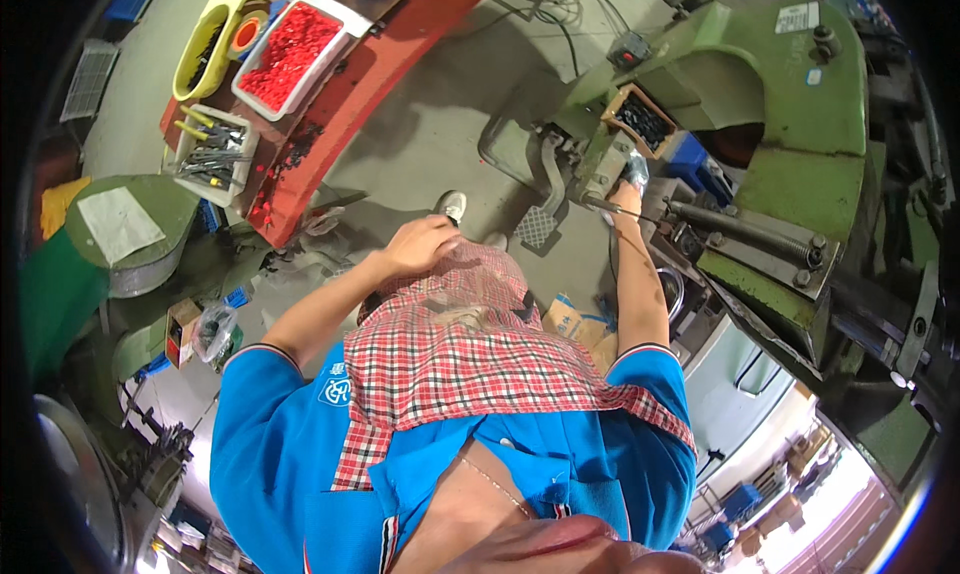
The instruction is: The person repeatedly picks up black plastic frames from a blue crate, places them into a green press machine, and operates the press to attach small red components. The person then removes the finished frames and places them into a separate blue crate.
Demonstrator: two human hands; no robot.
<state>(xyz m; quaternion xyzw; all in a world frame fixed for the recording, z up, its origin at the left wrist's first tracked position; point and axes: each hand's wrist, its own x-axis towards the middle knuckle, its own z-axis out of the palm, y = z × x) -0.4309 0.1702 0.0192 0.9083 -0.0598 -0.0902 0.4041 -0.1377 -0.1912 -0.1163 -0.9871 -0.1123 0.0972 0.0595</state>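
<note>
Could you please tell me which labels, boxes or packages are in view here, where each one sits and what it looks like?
White label: rectangular, at the top of the green machine.
Small blue sticker: just below that label on the machine.
Cardboard box: brown with blue print, on the floor under the right forearm.
Small box: brown and red, at left beside a clear plastic bag.
White sheet: flat on a round green top at left.

Grey concrete floor (440, 124); red workbench (390, 64) at eleven o'clock, perhaps bright daylight at five o'clock
</note>
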